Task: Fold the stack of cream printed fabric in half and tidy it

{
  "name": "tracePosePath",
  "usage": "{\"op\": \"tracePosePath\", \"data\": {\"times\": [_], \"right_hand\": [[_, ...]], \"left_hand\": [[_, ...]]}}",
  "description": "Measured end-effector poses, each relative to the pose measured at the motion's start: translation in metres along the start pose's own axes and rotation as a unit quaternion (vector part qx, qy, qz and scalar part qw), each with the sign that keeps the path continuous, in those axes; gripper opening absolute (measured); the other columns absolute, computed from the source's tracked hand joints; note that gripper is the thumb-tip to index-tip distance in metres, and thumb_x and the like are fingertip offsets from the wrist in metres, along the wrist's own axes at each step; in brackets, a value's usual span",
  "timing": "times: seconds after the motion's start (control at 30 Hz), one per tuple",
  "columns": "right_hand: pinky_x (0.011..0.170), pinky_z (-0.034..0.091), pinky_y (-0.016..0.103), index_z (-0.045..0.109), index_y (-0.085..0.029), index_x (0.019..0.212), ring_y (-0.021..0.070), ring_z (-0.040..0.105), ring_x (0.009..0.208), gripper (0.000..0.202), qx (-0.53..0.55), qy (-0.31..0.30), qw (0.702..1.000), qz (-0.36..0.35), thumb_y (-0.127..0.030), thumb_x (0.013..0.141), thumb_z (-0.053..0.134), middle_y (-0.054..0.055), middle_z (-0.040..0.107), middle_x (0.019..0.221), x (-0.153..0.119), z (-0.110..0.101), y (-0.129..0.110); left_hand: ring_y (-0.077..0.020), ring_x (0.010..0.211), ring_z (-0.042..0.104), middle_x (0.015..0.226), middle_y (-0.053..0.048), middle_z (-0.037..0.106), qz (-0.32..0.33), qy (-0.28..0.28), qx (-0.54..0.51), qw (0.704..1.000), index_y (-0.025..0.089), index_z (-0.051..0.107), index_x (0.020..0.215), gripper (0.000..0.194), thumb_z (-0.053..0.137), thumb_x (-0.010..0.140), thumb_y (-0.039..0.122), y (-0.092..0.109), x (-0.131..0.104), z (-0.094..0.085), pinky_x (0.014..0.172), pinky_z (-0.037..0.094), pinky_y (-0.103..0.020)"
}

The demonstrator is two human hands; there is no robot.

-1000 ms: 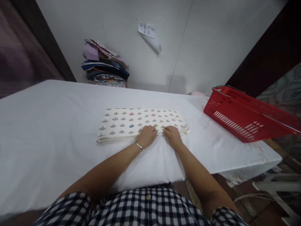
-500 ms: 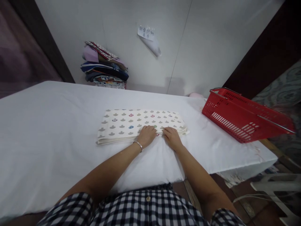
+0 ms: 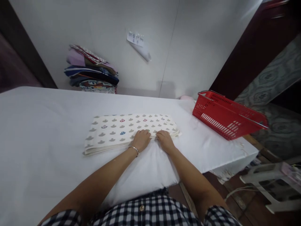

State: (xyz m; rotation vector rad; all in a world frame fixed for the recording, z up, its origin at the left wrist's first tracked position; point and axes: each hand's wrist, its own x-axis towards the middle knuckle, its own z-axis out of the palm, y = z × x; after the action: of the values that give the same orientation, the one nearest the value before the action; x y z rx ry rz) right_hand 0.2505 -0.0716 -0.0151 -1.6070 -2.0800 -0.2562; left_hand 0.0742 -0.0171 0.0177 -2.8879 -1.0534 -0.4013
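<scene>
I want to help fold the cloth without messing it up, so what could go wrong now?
The left hand and right hand are both at the near edge of the folded cloth. If they pull unevenly, its layers might slip out of line. The cloth also lies on a loose white sheet, which could bunch up if it gets dragged along.

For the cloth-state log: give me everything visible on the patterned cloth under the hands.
The patterned cloth is off-white with rows of grey motifs and a few red, blue and dark ones. It looks like woven fabric, folded into a long, flat strip, with several layers showing along its near edge. It lies on the white-covered table. The left hand and right hand touch its near edge, fingers on top.
</scene>
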Motion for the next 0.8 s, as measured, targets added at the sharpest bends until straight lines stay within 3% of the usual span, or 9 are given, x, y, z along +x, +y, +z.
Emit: {"op": "tracePosePath", "data": {"times": [0.1, 0.2, 0.37, 0.5, 0.6, 0.67, 0.8], "right_hand": [[0.09, 0.038, 0.036, 0.06, -0.019, 0.107, 0.019, 0.052, 0.104, 0.022, 0.008, -0.022, 1.0, 0.001, -0.022, 0.091, 0.045, 0.008, 0.063, 0.109, 0.0, -0.004, 0.0], [0.097, 0.034, 0.038, 0.053, -0.021, 0.12, 0.019, 0.048, 0.114, 0.031, 0.004, -0.055, 0.998, -0.004, -0.028, 0.091, 0.044, 0.009, 0.058, 0.121, -0.009, -0.015, 0.015], [0.105, 0.023, 0.05, 0.045, -0.024, 0.131, 0.0232, 0.037, 0.128, 0.044, -0.06, -0.122, 0.987, 0.086, -0.041, 0.09, 0.043, 0.009, 0.047, 0.136, -0.046, -0.048, 0.073], [0.104, 0.028, 0.051, 0.049, -0.021, 0.129, 0.0263, 0.038, 0.128, 0.047, -0.056, -0.091, 0.979, 0.171, -0.044, 0.09, 0.038, 0.01, 0.048, 0.134, -0.062, -0.065, 0.108], [0.102, 0.036, 0.045, 0.059, -0.019, 0.119, 0.0245, 0.046, 0.122, 0.047, -0.016, -0.017, 0.98, 0.198, -0.046, 0.089, 0.035, 0.011, 0.055, 0.127, -0.048, -0.063, 0.112], [0.102, 0.037, 0.044, 0.063, -0.02, 0.113, 0.024, 0.048, 0.119, 0.044, 0.01, 0.002, 0.982, 0.187, -0.044, 0.088, 0.036, 0.01, 0.058, 0.122, -0.028, -0.058, 0.103], [0.101, 0.039, 0.04, 0.063, -0.021, 0.113, 0.0213, 0.05, 0.118, 0.04, 0.086, -0.072, 0.988, 0.107, -0.037, 0.088, 0.038, 0.008, 0.058, 0.123, 0.031, -0.04, 0.065]], "left_hand": [[-0.0232, 0.095, 0.051, 0.1, -0.008, 0.059, 0.008, -0.006, 0.0, 1.0, 0.016, 0.059, 0.09, 0.014, 0.047, 0.087, 0.023, -0.002, 0.0, -0.001, 0.08, 0.035, -0.036], [-0.0232, 0.097, 0.05, 0.103, -0.008, 0.059, 0.013, -0.001, -0.01, 1.0, 0.016, 0.06, 0.092, 0.017, 0.047, 0.088, 0.025, -0.004, -0.001, 0.0, 0.081, 0.035, -0.036], [-0.023, 0.093, 0.052, 0.1, -0.009, 0.061, 0.013, -0.004, -0.02, 1.0, 0.015, 0.062, 0.088, 0.019, 0.046, 0.088, 0.025, -0.006, 0.0, 0.0, 0.081, 0.036, -0.036], [-0.0234, 0.092, 0.052, 0.098, -0.01, 0.061, 0.02, -0.006, -0.019, 1.0, 0.014, 0.062, 0.088, 0.018, 0.046, 0.087, 0.023, -0.004, 0.001, -0.001, 0.08, 0.036, -0.036], [-0.0238, 0.092, 0.051, 0.095, -0.01, 0.061, 0.026, -0.005, -0.011, 1.0, 0.014, 0.062, 0.087, 0.017, 0.046, 0.086, 0.021, -0.004, 0.001, 0.001, 0.079, 0.036, -0.036], [-0.024, 0.092, 0.051, 0.093, -0.01, 0.06, 0.028, -0.004, -0.006, 1.0, 0.014, 0.063, 0.085, 0.016, 0.047, 0.085, 0.02, -0.004, 0.0, 0.003, 0.079, 0.035, -0.036], [-0.0229, 0.091, 0.051, 0.092, -0.008, 0.06, 0.026, 0.006, -0.013, 1.0, 0.015, 0.063, 0.085, 0.015, 0.049, 0.086, 0.021, -0.005, -0.002, 0.005, 0.079, 0.035, -0.036]]}}
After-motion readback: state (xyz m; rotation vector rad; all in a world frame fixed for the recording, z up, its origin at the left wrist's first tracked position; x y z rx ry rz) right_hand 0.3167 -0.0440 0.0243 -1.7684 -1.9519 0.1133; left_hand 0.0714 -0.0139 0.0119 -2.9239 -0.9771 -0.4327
